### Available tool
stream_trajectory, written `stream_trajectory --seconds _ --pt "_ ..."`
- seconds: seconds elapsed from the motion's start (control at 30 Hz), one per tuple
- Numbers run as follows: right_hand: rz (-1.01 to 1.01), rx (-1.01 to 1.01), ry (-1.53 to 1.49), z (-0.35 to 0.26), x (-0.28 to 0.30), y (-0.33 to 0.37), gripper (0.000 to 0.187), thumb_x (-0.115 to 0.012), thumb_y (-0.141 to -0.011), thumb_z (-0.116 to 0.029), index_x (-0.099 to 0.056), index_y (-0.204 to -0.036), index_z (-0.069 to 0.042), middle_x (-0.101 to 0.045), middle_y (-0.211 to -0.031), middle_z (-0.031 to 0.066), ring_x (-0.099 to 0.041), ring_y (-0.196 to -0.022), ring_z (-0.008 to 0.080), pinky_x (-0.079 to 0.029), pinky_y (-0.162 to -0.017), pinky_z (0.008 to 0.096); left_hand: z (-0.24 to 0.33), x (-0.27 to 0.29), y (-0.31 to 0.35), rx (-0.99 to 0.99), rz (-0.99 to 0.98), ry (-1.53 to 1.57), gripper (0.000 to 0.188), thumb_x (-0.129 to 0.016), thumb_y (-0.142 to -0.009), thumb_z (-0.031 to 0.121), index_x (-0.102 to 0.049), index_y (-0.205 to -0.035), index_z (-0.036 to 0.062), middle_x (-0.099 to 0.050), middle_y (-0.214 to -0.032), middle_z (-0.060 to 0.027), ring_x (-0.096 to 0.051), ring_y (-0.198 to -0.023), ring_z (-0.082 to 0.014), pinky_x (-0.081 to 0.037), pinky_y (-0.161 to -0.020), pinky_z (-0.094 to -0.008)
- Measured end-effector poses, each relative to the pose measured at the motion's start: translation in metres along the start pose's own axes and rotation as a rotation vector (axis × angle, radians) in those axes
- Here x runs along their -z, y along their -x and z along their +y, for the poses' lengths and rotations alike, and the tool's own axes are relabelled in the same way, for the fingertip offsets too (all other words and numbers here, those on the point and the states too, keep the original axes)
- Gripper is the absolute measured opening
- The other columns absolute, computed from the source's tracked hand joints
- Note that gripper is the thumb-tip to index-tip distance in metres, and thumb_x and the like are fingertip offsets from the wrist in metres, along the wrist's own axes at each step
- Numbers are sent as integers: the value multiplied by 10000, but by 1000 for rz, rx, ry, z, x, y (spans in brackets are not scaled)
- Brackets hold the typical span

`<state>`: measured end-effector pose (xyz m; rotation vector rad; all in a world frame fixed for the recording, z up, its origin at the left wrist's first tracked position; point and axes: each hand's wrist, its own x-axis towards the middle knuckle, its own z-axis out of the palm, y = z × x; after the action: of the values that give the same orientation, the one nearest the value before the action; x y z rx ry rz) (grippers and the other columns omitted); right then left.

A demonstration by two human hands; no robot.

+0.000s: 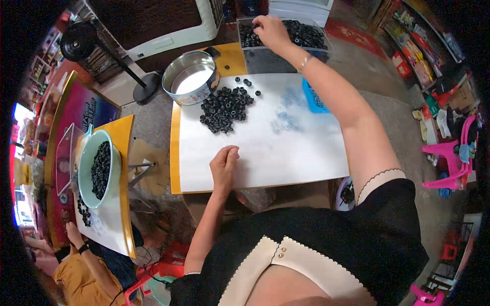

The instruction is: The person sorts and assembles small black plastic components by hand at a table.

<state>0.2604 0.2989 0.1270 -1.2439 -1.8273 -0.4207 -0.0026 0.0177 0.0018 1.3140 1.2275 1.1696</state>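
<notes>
My right hand (pixel 271 34) reaches across to the far side, over a clear plastic bin (pixel 263 61) of small black ring-shaped parts (pixel 309 36). Its fingers are curled together; whether a part is between them is hidden. Close to the near edge of the white-topped table (pixel 265 163), my left hand (pixel 223 166) is closed, thumb against the fingers, and what it holds does not show. Beyond it lies a loose pile of the same black rings (pixel 224 109). Tiny bluish clear pieces (pixel 286 120) are scattered right of the pile, beside a blue basket (pixel 316 99) partly covered by my right forearm.
A round metal tin (pixel 176 92) stands at the table's far left corner, near a dark phone (pixel 212 51). Leftward, another person (pixel 89 275) sits at a second table with a pale green basin (pixel 115 176) of black rings. Pink stools (pixel 444 166) stand far right.
</notes>
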Motion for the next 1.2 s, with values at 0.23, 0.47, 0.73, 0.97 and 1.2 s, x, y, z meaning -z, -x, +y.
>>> stream_trajectory --seconds 0.23,0.47,0.73,0.97,1.2 --pt "-54 -19 -150 -23 -7 -8 184 -596 -729 -174 -656 -839 -38 -604 -872 190 -540 -918 349 -423 -820 466 2 3 0 52 36 10 191 -556 -890 160 -638 -897 -12 -578 -673 -6 -490 -577 -54 -407 -529 -201" --pt "-515 -53 -346 -77 32 112 166 -603 -776 -188 -650 -846 -45 -612 -784 112 -584 -776 264 -455 -699 347 3 1 -4 6 9 23 175 -562 -894 152 -638 -899 -6 -577 -677 -3 -484 -572 -45 -403 -520 -197" --pt "-555 -138 -316 -128 15 189 181 -616 -743 -202 -629 -828 -43 -592 -788 121 -558 -790 291 -440 -707 382 -2 -2 -1 -96 12 -59 173 -567 -889 149 -640 -902 -8 -583 -681 -12 -495 -584 -52 -415 -537 -202" --pt "-452 -70 -346 -131 9 204 147 -600 -732 -140 -615 -844 -45 -571 -792 130 -556 -784 292 -441 -706 388 -5 -2 1 -64 3 -52 176 -566 -892 152 -641 -901 -7 -579 -676 -10 -496 -587 -55 -413 -541 -202" --pt "-381 -178 -364 -131 15 196 134 -582 -761 -158 -643 -846 -76 -606 -810 123 -573 -818 301 -449 -742 423 -4 -1 -1 -92 3 -64 180 -567 -894 162 -642 -908 -2 -577 -676 -10 -494 -591 -55 -415 -542 -204"
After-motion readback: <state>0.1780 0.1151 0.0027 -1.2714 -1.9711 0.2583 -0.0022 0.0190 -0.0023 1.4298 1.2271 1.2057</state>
